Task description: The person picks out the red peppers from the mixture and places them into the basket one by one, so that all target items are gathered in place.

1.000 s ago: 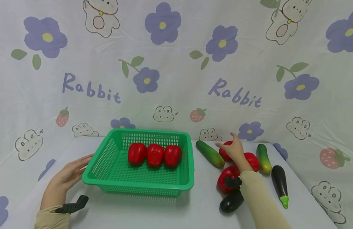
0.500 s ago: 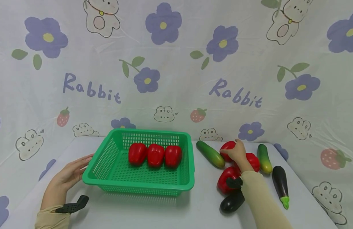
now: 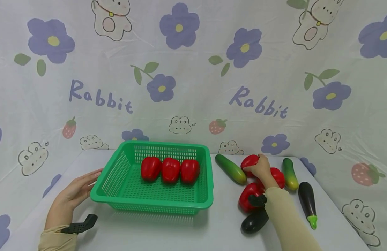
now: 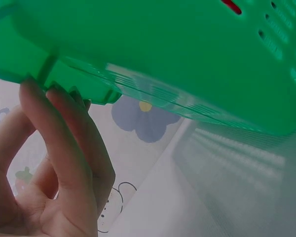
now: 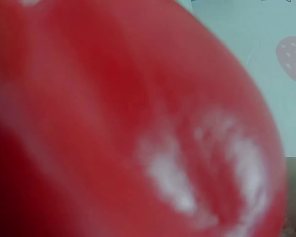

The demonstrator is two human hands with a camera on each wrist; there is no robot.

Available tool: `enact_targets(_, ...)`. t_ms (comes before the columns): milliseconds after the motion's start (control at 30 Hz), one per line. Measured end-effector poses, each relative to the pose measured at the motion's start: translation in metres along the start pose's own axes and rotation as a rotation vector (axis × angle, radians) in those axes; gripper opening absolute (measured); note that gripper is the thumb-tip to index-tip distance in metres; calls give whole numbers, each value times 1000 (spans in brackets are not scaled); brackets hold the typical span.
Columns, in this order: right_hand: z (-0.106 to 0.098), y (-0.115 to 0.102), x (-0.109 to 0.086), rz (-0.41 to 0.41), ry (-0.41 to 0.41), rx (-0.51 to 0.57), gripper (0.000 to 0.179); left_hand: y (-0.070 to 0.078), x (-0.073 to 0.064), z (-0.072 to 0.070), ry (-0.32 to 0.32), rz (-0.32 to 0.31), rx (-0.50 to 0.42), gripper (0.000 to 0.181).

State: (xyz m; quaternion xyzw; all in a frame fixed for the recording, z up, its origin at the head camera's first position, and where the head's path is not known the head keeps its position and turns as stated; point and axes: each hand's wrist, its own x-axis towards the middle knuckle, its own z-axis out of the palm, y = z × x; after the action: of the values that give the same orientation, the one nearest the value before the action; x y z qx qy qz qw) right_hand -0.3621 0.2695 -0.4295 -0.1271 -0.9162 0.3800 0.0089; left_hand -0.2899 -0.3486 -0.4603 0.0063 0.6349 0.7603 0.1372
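Note:
On the right of the head view, my right hand (image 3: 262, 168) grips the farthest loose red bell pepper (image 3: 249, 164), thumb on its near-left side and fingers at its far right. More red bell peppers (image 3: 249, 197) lie beneath and beside this wrist; one fills most of the right wrist view, blurred. At the left, my left hand (image 3: 77, 190) touches the side of a green plastic basket (image 3: 152, 200). In the left wrist view its fingertips rest under the basket's rim (image 4: 89, 86), not wrapped round it. Inside the basket, three red bell peppers (image 3: 170, 170) stand in a row.
A cucumber (image 3: 231, 169) lies between the basket and the gripped pepper. Farther right are another cucumber (image 3: 289, 174) and a long eggplant (image 3: 307, 204). A second eggplant (image 3: 254, 222) lies partly under the right forearm. A patterned cloth (image 3: 193, 69) hangs behind the table.
The right hand has come down onto the far bell pepper, and its spread fingers have closed around it. The left hand and the basket have stayed where they were.

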Motion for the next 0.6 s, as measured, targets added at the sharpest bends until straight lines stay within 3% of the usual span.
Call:
enact_targets(233,1,0,-2,-26,11,-41,89,1,-1,-1,26,-22,24,23)
enact_targets(600,4,4,-1,-66,33,-74,88,0,0,-2,-4,-6,-6,26)
